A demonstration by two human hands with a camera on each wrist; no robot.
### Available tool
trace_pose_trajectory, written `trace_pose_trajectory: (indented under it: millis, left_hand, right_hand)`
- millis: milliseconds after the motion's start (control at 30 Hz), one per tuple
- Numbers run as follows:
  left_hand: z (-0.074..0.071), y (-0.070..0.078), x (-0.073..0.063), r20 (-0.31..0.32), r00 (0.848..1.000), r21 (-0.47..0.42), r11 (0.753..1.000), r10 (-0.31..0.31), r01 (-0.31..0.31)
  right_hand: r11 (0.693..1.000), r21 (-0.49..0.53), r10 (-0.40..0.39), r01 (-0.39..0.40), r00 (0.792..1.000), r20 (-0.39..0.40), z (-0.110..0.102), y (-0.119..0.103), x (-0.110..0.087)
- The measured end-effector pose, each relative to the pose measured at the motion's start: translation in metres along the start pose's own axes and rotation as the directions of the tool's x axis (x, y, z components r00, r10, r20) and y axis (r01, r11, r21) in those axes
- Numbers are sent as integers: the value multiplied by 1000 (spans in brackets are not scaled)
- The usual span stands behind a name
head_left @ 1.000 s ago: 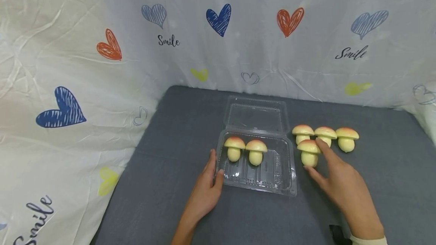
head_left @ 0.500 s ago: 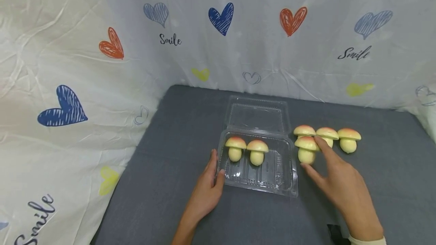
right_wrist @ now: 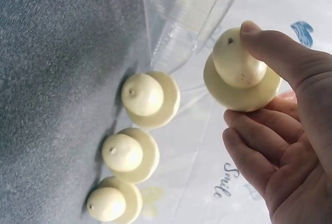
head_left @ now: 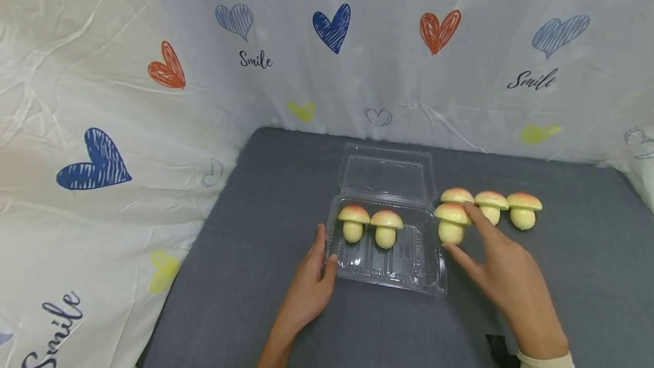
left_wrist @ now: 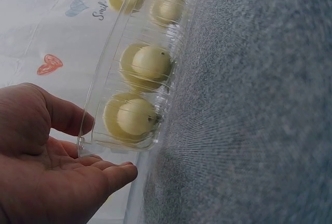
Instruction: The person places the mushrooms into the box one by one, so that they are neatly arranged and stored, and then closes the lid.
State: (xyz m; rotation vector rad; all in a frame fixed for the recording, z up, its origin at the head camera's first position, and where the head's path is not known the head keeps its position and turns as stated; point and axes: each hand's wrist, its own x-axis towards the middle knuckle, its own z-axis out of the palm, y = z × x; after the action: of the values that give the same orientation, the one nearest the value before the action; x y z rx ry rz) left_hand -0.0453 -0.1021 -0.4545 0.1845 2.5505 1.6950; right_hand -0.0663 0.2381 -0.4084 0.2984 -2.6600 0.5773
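My right hand (head_left: 511, 285) pinches a toy mushroom (head_left: 452, 225), cream-stemmed with a red-topped yellow cap, between thumb and fingers. It is held up at the right edge of a clear plastic clamshell box (head_left: 409, 268), as the right wrist view shows it raised above the cloth. Two matching mushrooms (head_left: 385, 229) lie side by side in the left half of the box's base. At the box's left side my left hand (head_left: 306, 291) grips the rim; in the left wrist view the thumb (left_wrist: 70, 117) is at the wall and the fingers extend below.
Three more mushrooms (head_left: 523, 212) stand in a row on the grey cloth (head_left: 255, 203) right of the box. The box's lid (head_left: 385, 172) lies open towards the back. A white curtain (head_left: 383, 72) printed with hearts hangs behind and at the left.
My right hand has carried its mushroom leftward and slightly up, from in front of the row to the box's right edge. The left hand keeps its place on the box.
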Motion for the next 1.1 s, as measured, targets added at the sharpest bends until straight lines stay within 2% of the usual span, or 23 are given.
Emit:
trace_pose_trajectory:
  millis: [467, 767, 1100]
  left_hand:
    - [0, -1, 0, 3, 1000, -5, 1000, -5, 5]
    - [0, -1, 0, 15, 1000, -17, 1000, -9, 9]
    - [-1, -1, 0, 14, 1000, -12, 1000, -5, 6]
  right_hand:
    - [1000, 6, -25, 25, 1000, 9, 6, -13, 3]
    - [1000, 13, -3, 2, 1000, 30, 11, -18, 3]
    - [999, 14, -48, 47, 998, 41, 16, -23, 5]
